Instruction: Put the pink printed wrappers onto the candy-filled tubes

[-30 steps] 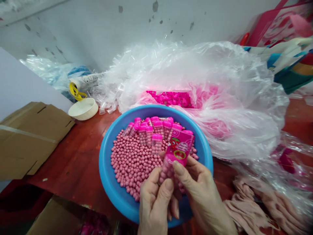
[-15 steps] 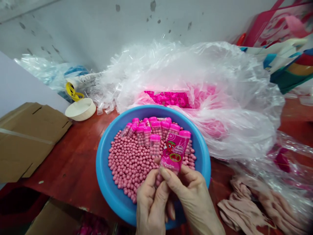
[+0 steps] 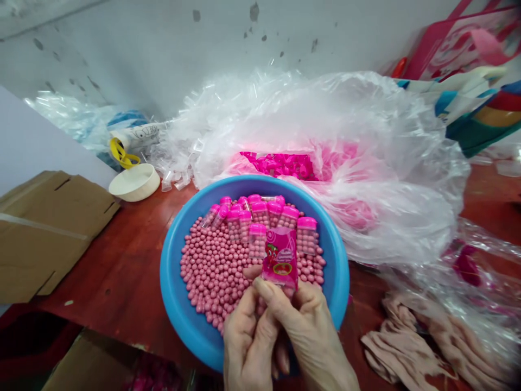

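A pink printed sleeve point(image 3: 280, 255) with a strawberry picture stands between my fingertips at the front of a blue basin point(image 3: 173, 293). My left hand point(image 3: 248, 336) and my right hand point(image 3: 309, 331) both pinch its lower end, thumbs side by side. Whatever the lower part of the sleeve covers is hidden by my fingers. Pink beads point(image 3: 215, 271) fill much of the basin. On them, toward the back, lie several clear containers with pink lids, among them one point(image 3: 257, 241) left of the sleeve and another point(image 3: 306, 236) right of it.
Behind the basin, a big clear bag point(image 3: 391, 152) holds pink pieces point(image 3: 280, 164). A white dish point(image 3: 135, 183) and yellow tape roll point(image 3: 122, 153) stand at the back left, flattened cardboard point(image 3: 49, 233) at the left. A beige cloth point(image 3: 407, 347) lies at the right.
Both hands have shifted slightly left with the sleeve, which is now more upright and lower. The container at its right is more fully visible.
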The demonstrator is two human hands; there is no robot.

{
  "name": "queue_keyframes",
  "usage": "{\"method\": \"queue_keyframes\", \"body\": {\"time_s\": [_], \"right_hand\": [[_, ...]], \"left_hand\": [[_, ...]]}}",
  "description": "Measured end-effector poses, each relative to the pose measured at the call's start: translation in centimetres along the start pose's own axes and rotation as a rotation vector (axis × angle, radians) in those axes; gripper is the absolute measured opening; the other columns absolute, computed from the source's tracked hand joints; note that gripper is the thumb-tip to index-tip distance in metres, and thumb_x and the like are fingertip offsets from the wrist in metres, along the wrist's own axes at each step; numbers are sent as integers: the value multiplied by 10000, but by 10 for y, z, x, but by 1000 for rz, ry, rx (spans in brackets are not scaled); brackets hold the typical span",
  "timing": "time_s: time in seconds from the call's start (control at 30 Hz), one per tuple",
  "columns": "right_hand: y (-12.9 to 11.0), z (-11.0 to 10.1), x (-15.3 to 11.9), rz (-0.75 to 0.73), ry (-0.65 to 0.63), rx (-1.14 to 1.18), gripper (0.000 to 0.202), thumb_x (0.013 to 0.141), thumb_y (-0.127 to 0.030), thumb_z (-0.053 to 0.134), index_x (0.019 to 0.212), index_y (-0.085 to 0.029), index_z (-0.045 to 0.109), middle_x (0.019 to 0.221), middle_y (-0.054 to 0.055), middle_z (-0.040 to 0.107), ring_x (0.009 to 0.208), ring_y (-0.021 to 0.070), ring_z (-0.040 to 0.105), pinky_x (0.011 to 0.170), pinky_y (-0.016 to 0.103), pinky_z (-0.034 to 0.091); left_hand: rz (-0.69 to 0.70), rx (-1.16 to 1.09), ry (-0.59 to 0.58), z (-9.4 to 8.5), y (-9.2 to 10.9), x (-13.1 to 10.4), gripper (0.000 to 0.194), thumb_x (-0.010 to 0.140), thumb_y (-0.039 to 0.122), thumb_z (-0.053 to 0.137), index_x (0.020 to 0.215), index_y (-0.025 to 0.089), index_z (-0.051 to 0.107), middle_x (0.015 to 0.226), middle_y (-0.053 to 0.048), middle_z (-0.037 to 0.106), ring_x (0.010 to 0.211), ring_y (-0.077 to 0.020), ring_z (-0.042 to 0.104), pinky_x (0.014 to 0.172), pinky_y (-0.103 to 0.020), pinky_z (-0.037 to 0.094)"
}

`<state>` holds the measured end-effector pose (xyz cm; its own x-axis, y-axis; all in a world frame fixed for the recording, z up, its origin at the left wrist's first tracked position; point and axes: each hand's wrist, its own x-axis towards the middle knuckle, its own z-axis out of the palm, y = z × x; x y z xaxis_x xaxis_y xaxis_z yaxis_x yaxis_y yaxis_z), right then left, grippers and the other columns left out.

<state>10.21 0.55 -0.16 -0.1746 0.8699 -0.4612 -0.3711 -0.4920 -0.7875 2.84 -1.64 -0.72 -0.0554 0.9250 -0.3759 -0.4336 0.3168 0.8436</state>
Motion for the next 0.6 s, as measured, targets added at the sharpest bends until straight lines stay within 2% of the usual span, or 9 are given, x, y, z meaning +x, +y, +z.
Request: {"method": "queue_keyframes", "body": {"time_s": [0.13,0.23,0.33,0.4,0.47,0.6], "right_hand": [[3,-1,-6,-62,21,39,394,713,-514,711,867,-156,658,416,-86,472,300,24,384,308,117,346],[-7,-6,-4,-170,39,108,366,729,-514,698,904,-195,660,469,-83,490,355,40,426,359,133,385],[-18,-9,-1,-276,47,61,333,736,-512,692,734,-186,626,489,-74,488,379,33,405,360,124,349],[-20,-8,-1,-282,15,-4,370,757,-495,678,615,-175,560,467,-69,465,372,34,391,344,127,326],[-17,-6,-3,-271,15,-25,389,774,-492,657,581,-175,542,465,-65,448,373,42,397,333,133,326],[-5,1,-13,-304,153,-59,353,727,-469,708,567,-173,602,487,-52,453,403,54,425,331,133,341]], "left_hand": [[-37,-114,-59,-3,5,6,296,714,451,719,802,168,718,442,62,452,334,-16,356,335,-116,253],[-57,-157,-110,-6,9,11,217,760,380,697,771,163,704,499,39,543,321,-9,399,328,-105,270],[-54,-139,-163,-6,10,11,213,786,360,676,827,154,710,544,7,610,323,-16,434,321,-104,275],[-3,-128,-132,-3,11,7,234,769,363,694,874,155,713,532,11,607,323,-13,430,325,-99,274],[41,-133,-56,0,13,2,240,727,362,735,849,156,712,518,22,598,318,-4,422,328,-92,267],[9,-183,45,4,15,-8,261,657,357,792,822,171,714,442,55,549,284,1,396,311,-78,258]]}}
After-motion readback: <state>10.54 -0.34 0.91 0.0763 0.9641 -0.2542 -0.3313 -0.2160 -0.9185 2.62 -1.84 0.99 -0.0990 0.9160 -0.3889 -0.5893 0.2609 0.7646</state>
